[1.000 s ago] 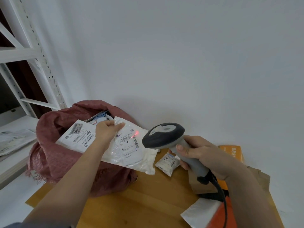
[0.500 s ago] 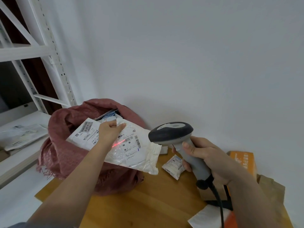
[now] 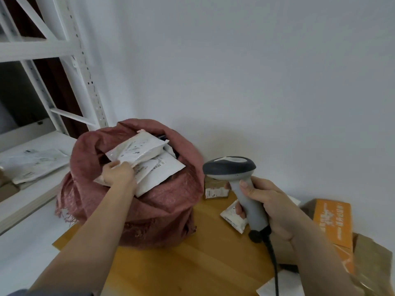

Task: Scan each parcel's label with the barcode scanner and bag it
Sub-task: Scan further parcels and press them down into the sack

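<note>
**Head view: a parcel went into the sack while others waited on the table**

The head camera showed the left hand (image 3: 116,175) at the mouth of the red woven sack (image 3: 132,210), its fingers curled around the lower edge of a white mailer (image 3: 136,149) that lay tilted over the opening, on top of other white parcels (image 3: 159,174) already inside. The right hand (image 3: 265,207) was wrapped around the handle of the barcode scanner (image 3: 229,168), thumb up the side and fingers closed on the grip, with the scanner head held near the sack's rim and its cable (image 3: 274,268) trailing down toward the person.

Judging by the pile in the sack, several parcels looked bagged, and the mailer in the left hand seemed on its way in but not yet released. Work appeared to remain: a small brown box (image 3: 215,189) and a small white packet (image 3: 234,216) sat on the wooden table (image 3: 192,270) just behind the scanner, and an orange carton (image 3: 332,223) and brown paper package (image 3: 374,259) lay at the right edge. Whether these had been scanned could not be told. More mailers rested on the white shelf (image 3: 32,165) to the left.
</note>
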Motion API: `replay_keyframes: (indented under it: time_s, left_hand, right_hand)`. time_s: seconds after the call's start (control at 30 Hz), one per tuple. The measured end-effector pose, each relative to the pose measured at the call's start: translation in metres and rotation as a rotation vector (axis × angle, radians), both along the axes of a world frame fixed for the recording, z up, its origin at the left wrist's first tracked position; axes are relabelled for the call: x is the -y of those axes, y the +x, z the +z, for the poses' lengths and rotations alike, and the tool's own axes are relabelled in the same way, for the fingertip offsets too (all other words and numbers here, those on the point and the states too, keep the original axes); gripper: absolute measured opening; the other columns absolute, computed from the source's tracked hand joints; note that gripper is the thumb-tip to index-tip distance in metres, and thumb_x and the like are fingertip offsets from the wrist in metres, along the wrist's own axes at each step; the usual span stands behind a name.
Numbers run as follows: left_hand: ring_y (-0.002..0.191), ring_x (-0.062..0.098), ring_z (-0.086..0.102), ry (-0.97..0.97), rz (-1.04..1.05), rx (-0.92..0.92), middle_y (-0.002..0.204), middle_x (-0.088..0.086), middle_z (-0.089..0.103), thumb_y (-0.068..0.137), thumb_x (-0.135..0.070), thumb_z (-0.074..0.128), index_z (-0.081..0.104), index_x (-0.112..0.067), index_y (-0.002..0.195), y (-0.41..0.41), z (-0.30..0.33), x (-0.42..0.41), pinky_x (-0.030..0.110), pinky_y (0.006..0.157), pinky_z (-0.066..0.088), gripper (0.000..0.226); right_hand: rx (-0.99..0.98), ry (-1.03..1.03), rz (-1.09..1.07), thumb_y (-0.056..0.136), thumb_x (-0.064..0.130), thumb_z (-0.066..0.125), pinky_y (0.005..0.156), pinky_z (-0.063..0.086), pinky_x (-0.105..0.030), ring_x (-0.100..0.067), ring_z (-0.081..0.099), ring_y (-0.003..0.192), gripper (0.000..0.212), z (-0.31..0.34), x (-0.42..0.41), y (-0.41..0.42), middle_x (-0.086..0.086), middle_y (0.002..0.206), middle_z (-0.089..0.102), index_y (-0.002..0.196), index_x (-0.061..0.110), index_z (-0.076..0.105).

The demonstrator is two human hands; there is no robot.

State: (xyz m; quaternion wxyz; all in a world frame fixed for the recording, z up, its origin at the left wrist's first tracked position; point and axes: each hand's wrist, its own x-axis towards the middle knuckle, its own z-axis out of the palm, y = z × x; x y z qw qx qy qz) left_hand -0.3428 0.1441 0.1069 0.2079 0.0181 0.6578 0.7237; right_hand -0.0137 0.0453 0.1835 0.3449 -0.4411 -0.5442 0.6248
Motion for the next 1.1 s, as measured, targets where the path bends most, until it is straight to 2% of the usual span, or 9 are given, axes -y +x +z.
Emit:
replay_keyframes:
  time_s: [0.13,0.27,0.4,0.5,0.6,0.67,0.87,0.97,1.1]
  left_hand:
    - [0.092,0.021,0.062,0.015,-0.041,0.069,0.102,0.005,0.062,0.092,-0.016,0.051,0.062,-0.008,0.119,-0.006,-0.004,-0.004,0.029,0.077,0.052,0.03]
    - [0.121,0.024,0.047,-0.189,-0.102,-0.169,0.149,0.02,0.024,0.089,-0.026,0.054,0.047,-0.014,0.138,0.001,-0.001,-0.008,0.035,0.106,0.04,0.051]
    - [0.109,0.024,0.045,-0.116,-0.018,-0.44,0.138,0.018,0.024,0.089,-0.007,0.051,0.044,-0.008,0.129,0.029,0.012,-0.006,0.027,0.095,0.045,0.041]
    - [0.114,0.022,0.044,0.015,-0.124,-0.596,0.132,0.017,0.029,0.084,0.003,0.052,0.048,-0.001,0.118,0.05,0.013,-0.01,0.002,0.087,0.036,0.035]
    - [0.095,0.022,0.051,0.16,-0.252,-0.785,0.116,0.006,0.033,0.08,0.003,0.049,0.052,-0.005,0.109,0.083,0.013,-0.017,0.015,0.086,0.044,0.03]
    - [0.077,0.006,0.049,0.218,-0.362,-0.88,0.108,0.006,0.036,0.079,0.007,0.05,0.053,-0.005,0.103,0.111,0.01,-0.02,0.007,0.074,0.039,0.027]
    - [0.077,-0.005,0.044,0.266,-0.661,-1.016,0.1,0.007,0.045,0.076,0.013,0.05,0.059,0.0,0.096,0.195,-0.029,-0.041,0.007,0.067,0.038,0.027]
    - [0.077,0.004,0.048,0.128,-0.871,-0.971,0.102,0.001,0.044,0.08,0.01,0.054,0.057,-0.008,0.099,0.227,-0.068,-0.059,0.008,0.071,0.04,0.026]
    - [0.103,0.019,0.051,-0.311,-1.109,-0.844,0.113,0.002,0.047,0.089,-0.005,0.057,0.055,-0.008,0.113,0.254,-0.138,-0.087,0.025,0.086,0.042,0.025]
  right_hand:
    - [0.033,-0.012,0.001,0.093,0.029,0.054,0.058,0.047,-0.028,-0.015,0.06,0.06,0.032,-0.004,-0.007,-0.008,-0.012,0.075,0.06,0.114,0.007,0.062]
    - [0.025,-0.018,-0.013,0.081,0.039,0.056,0.059,0.046,-0.03,-0.018,0.059,0.062,0.048,-0.011,-0.014,-0.012,-0.017,0.075,0.06,0.115,0.005,0.061]
    - [-0.007,-0.055,-0.087,0.079,0.039,0.058,0.059,0.048,-0.03,-0.019,0.058,0.062,0.049,-0.02,-0.021,-0.008,-0.017,0.075,0.06,0.116,0.007,0.061]
    - [-0.028,-0.091,-0.189,0.087,0.033,0.058,0.062,0.049,-0.032,-0.021,0.059,0.064,0.036,-0.027,-0.028,0.0,-0.015,0.076,0.061,0.115,0.009,0.061]
    - [-0.023,-0.119,-0.326,0.096,0.031,0.055,0.066,0.05,-0.037,-0.021,0.06,0.065,0.024,-0.037,-0.033,0.015,-0.015,0.078,0.065,0.112,0.013,0.061]
    - [-0.035,-0.138,-0.414,0.096,0.033,0.056,0.064,0.05,-0.036,-0.019,0.06,0.064,0.027,-0.045,-0.035,0.029,-0.014,0.086,0.066,0.115,0.013,0.059]
    - [-0.059,-0.187,-0.54,0.097,0.028,0.054,0.06,0.049,-0.034,-0.018,0.059,0.059,0.025,-0.069,-0.044,0.074,-0.014,0.091,0.063,0.115,0.011,0.058]
    - [-0.041,-0.219,-0.556,0.097,0.029,0.055,0.06,0.051,-0.032,-0.015,0.061,0.058,0.023,-0.086,-0.057,0.093,-0.013,0.1,0.066,0.112,0.013,0.059]
    - [-0.017,-0.289,-0.554,0.098,0.031,0.054,0.062,0.052,-0.03,-0.012,0.063,0.059,0.021,-0.109,-0.077,0.121,-0.008,0.106,0.067,0.111,0.016,0.06]
